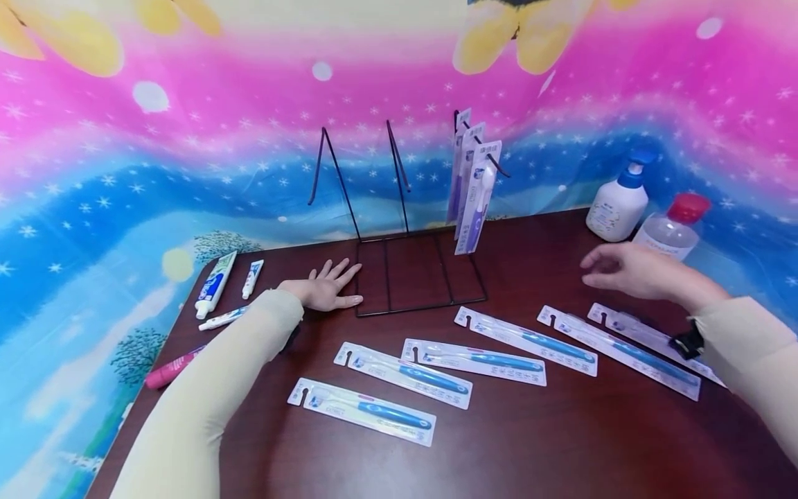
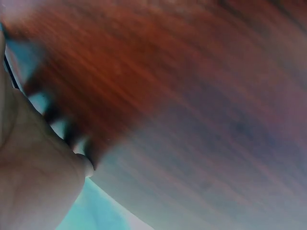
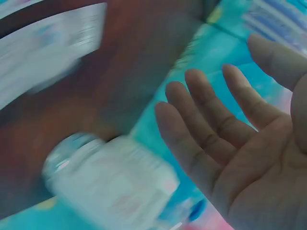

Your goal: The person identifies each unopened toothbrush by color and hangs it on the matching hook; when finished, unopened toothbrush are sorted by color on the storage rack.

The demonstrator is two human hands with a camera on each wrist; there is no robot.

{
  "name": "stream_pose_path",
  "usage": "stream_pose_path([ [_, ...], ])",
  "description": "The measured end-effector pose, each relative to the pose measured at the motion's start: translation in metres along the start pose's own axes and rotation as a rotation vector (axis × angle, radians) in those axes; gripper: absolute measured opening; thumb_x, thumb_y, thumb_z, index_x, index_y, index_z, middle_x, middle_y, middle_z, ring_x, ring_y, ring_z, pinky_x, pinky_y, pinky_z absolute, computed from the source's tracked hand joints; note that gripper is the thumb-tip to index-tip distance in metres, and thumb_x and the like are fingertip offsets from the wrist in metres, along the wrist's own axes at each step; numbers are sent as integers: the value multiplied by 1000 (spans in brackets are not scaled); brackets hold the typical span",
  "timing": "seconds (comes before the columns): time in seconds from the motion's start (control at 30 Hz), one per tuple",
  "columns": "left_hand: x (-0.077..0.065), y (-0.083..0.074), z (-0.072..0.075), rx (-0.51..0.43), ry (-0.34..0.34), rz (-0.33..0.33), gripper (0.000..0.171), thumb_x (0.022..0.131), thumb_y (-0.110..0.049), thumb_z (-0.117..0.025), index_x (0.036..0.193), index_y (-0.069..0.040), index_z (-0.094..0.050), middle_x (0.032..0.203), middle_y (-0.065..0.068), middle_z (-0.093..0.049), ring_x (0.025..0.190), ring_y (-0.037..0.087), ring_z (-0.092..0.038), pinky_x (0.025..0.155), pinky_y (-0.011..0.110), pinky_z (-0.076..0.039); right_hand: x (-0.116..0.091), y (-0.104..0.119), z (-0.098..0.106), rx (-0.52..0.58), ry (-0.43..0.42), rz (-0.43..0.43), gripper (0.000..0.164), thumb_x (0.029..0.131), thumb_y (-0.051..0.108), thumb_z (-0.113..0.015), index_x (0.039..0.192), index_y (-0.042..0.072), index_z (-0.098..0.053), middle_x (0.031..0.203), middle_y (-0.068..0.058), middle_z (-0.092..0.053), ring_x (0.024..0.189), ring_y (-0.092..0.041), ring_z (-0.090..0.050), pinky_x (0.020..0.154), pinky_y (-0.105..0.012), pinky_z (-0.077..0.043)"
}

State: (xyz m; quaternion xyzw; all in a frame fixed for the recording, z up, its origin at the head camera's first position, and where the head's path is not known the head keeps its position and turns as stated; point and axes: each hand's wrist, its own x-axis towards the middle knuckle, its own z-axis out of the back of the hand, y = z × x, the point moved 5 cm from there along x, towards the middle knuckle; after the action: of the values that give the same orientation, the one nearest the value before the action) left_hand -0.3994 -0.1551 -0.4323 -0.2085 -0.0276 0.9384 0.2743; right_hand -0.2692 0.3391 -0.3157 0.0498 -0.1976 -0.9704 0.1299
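Closest to you on the dark table lie six packed brushes, spread in an uneven row from your front left toward your right. Their holed ends point left, and the five nearer ones plainly show blue handles. The last one, farthest right, passes beneath your right sleeve and wristband, so part of it is hidden. Over on your left, a pink tube lies near the table's edge, partly behind your left sleeve.

Farther on, your left hand rests on the table with fingers straight and spread, gripping nothing, its fingertips and thumb at the left side of the black wire rack. Your right hand is raised, holding nothing, its fingers parted and loosely bent, in front of the clear bottle with the red cap.

To the left of your left hand are three toothpaste tubes, one large and two small. Three purple brushes hang one behind another on the rack's right hook. A white pump bottle stands just beside the clear one. Behind everything hangs a pink and blue cloth.
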Motion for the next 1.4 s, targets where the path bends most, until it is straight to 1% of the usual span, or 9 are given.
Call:
stream_pose_path([
  [0.2,-1,1,2,-6,-27,-7,86,85,-71,-32,149,-26,1,153,10,7,136,39,8,103,61,-4,-36,-43,-16,-59,43,-29,34,83,31,-69,105,5,-65,98,-8,-65,85,-21,-60,72,-42,-47],
  [0.4,0,0,0,-7,-16,-7,87,83,-73,-31,149,-26,1,153,9,7,136,39,8,103,61,-4,-61,-80,-33,-82,114,-114,48,78,38,-72,106,0,-64,86,-3,-65,76,-18,-59,68,-42,-48],
  [0.57,0,1,0,-11,-27,-11,87,84,-71,-32,149,-24,1,153,11,7,136,40,8,102,62,-3,-72,-95,-39,-128,111,-144,58,69,43,-76,105,-1,-63,83,-4,-62,75,-22,-57,66,-45,-46],
  [0.67,1,1,0,-17,-32,-14,87,84,-71,-33,149,-24,0,153,11,7,135,41,8,101,63,-3,-75,-99,-42,-141,103,-158,59,67,43,-78,105,0,-62,79,-2,-59,71,-20,-55,62,-40,-44],
  [0.9,1,1,-2,-19,-33,-22,87,84,-71,-33,149,-25,0,153,11,7,135,40,8,102,62,-4,-76,-100,-46,-132,105,-178,54,68,37,-79,102,1,-60,76,-1,-55,69,-19,-51,60,-38,-42],
  [1.0,1,1,-3,-23,-37,-27,86,85,-70,-33,149,-24,0,153,11,6,135,41,7,101,63,-4,-75,-99,-45,-151,125,-197,44,70,36,-78,95,4,-61,79,-3,-58,71,-22,-51,61,-41,-42],
  [1.13,1,0,-2,-16,-39,-22,85,85,-70,-33,149,-24,0,153,11,5,136,40,7,102,62,-4,-76,-94,-36,-180,106,-193,28,74,29,-75,86,8,-61,78,-2,-58,69,-22,-51,59,-40,-42],
  [1.27,1,-1,-2,-19,-40,-23,85,86,-69,-34,149,-24,-1,153,11,5,135,41,6,101,63,-4,-78,-73,-13,-208,9,-158,21,79,21,-69,85,6,-55,69,-1,-51,63,-20,-48,53,-36,-38],
  [1.4,1,-1,-2,-14,-42,-24,85,86,-69,-34,150,-23,-2,153,13,5,135,43,6,101,64,-4,-74,-34,18,-224,-162,-134,23,84,21,-66,84,6,-49,62,-3,-48,59,-21,-48,48,-34,-36],
])
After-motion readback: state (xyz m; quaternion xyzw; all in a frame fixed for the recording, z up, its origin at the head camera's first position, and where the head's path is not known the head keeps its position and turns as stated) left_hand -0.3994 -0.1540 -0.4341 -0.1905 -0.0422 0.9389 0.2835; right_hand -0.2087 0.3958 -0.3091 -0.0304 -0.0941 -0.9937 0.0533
